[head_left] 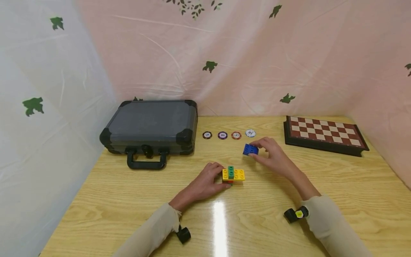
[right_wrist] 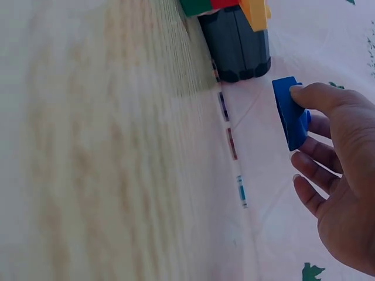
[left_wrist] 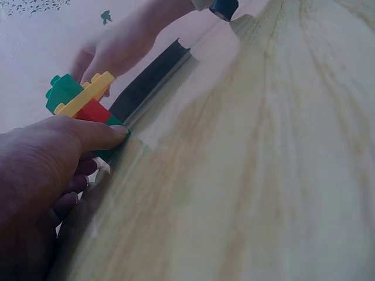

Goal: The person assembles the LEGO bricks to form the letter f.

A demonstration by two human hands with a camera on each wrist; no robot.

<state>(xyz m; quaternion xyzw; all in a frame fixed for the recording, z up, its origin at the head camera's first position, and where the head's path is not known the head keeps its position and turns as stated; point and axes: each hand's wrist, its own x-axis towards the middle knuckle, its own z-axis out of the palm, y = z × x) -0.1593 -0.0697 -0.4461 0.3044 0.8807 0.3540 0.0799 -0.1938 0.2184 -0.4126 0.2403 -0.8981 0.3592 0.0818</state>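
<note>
On our wooden table [head_left: 128, 200], our left hand [head_left: 205, 184] held the brick stack [head_left: 233, 175]. Our right hand [head_left: 273, 157] pinched a light, hard blue brick [head_left: 250, 149] by its sides, at one o'clock from the stack.

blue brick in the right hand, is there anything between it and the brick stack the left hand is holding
Nothing visible. The right hand pinches the blue brick just above the table, up and to the right of the stack, which the left hand steadies. Only bare table lies between them; the chips sit farther back.
</note>
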